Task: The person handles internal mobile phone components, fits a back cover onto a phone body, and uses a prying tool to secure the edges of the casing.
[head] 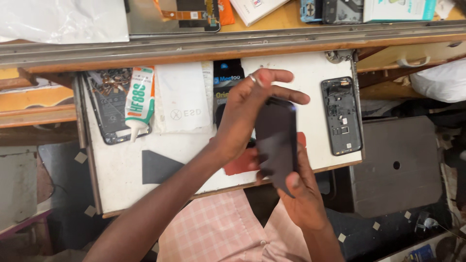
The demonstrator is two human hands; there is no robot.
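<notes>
Holding a dark phone screen point(276, 143) over the white tray point(116, 170), glue tube point(139, 99) at nine o'clock. Left hand point(252, 114) pinches its top edge; right hand point(303, 199) grips the bottom. Best kept level, touching edges only. Phone frame point(341, 115) at three o'clock.

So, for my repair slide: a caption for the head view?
Both hands, left and right, hold a dark phone screen panel above a white work board.

- The dark phone panel point(276, 143) was motion-blurred, its surface detail unreadable.
- The left hand point(245, 116) hid part of the dark packet point(227, 80) and a red sheet point(241, 162) on the counter point(310, 68).
- Boxes point(398, 9) were cut off by the top edge.
</notes>
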